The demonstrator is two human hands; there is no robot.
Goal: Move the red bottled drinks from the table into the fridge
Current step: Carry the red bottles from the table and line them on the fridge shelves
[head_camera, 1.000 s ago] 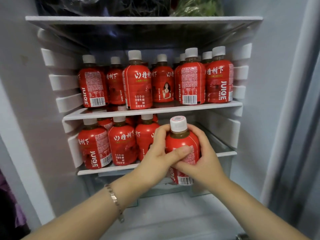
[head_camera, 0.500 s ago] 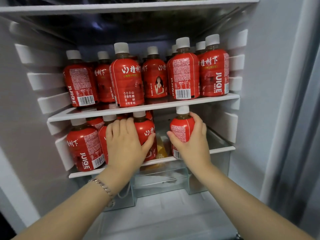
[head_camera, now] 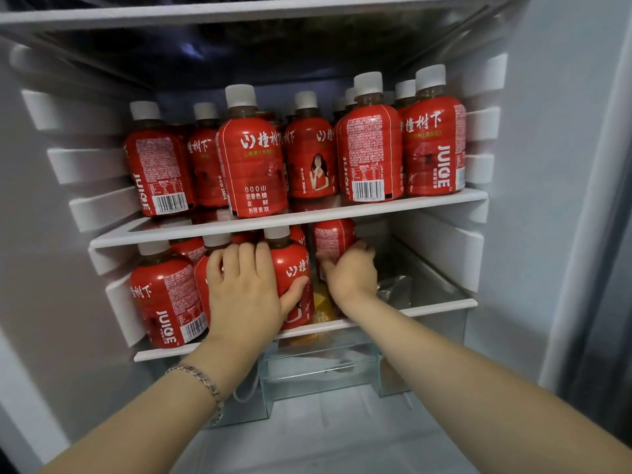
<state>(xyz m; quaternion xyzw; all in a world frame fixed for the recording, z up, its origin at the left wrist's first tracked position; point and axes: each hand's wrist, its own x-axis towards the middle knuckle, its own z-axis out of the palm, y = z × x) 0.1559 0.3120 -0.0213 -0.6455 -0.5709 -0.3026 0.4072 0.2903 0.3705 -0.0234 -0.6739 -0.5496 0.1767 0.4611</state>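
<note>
Several red juice bottles with white caps fill the fridge's upper shelf. More of them stand at the left of the lower shelf. My left hand lies flat against two front bottles there, thumb on the side of one. My right hand reaches further in and grips a red bottle by its body, right of that group. The upper shelf hides its cap.
A yellow packet and a clear plastic bag lie on the lower shelf's right half. A clear drawer sits below. The fridge's right wall and door frame close in the right side.
My right hand has pushed the bottle from the shelf's front edge deeper in, under the upper shelf. The left hand stays pressed on the front bottles.
</note>
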